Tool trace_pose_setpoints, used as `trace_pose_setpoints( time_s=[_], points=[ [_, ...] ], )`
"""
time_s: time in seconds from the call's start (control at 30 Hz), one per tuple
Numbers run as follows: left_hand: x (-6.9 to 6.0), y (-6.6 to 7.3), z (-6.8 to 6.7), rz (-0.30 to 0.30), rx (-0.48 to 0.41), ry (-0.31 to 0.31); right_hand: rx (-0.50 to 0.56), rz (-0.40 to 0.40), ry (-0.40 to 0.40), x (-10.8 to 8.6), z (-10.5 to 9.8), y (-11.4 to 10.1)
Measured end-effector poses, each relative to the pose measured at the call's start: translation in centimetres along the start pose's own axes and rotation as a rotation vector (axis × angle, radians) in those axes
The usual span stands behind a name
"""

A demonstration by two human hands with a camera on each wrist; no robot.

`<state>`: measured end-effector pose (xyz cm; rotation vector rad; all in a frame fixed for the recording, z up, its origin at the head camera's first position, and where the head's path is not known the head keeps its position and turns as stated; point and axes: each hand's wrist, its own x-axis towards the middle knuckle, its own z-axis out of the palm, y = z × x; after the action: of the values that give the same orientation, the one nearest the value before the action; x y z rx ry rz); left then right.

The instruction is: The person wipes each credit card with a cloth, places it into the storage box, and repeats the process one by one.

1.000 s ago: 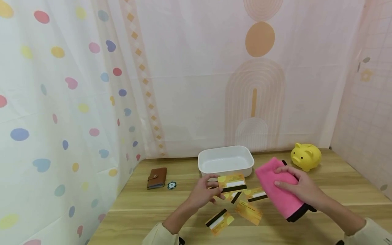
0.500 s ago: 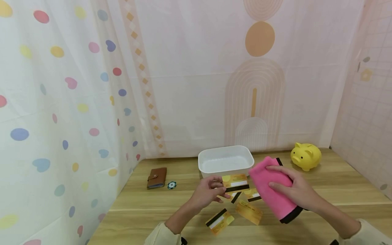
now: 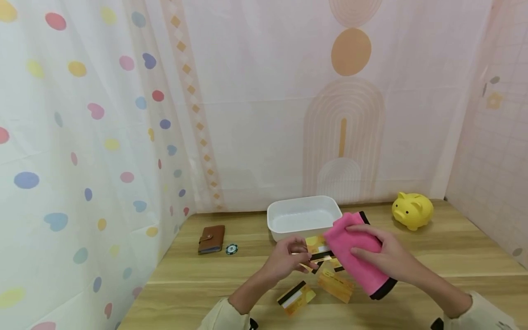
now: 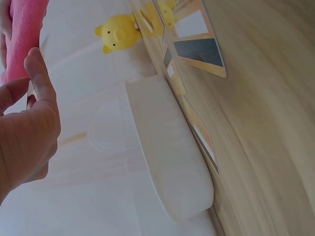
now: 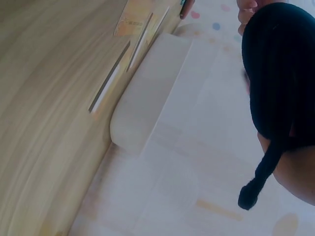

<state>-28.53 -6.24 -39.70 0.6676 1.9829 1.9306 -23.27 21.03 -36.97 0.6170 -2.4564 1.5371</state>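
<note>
My left hand (image 3: pixel 284 261) pinches a yellow bank card (image 3: pixel 315 242) with a black stripe. My right hand (image 3: pixel 385 256) grips a pink plush cloth (image 3: pixel 365 275) with black trim, whose exact kind I cannot tell. In the head view the cloth covers the card's right end; whether they touch is unclear. The left wrist view shows the cloth (image 4: pixel 27 39) just past the left fingertips. Black trim (image 5: pixel 275 78) with a knotted cord (image 5: pixel 258 182) fills much of the right wrist view. Several more cards lie on the table below, including a striped card (image 3: pixel 296 298) and a plain-faced card (image 3: pixel 336 285).
Behind the hands stands a white plastic tub (image 3: pixel 305 220). A yellow piggy bank (image 3: pixel 412 211) is at the back right. On the left lie a brown card wallet (image 3: pixel 211 239) and a poker chip (image 3: pixel 232 249). Patterned curtains enclose the wooden table (image 3: pixel 198 293).
My right hand has moved the pink cloth leftward, over the held card's right end. My left hand has shifted slightly right with the card. The objects on the table have stayed put.
</note>
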Motion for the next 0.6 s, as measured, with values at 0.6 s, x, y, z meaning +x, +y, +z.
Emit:
trace_pose_setpoints(
  time_s=[0.6],
  points=[
    [0.2,-0.1,0.8,0.041,0.044,-0.081,-0.048,-0.109,-0.027,0.4,1.2,-1.2]
  ],
)
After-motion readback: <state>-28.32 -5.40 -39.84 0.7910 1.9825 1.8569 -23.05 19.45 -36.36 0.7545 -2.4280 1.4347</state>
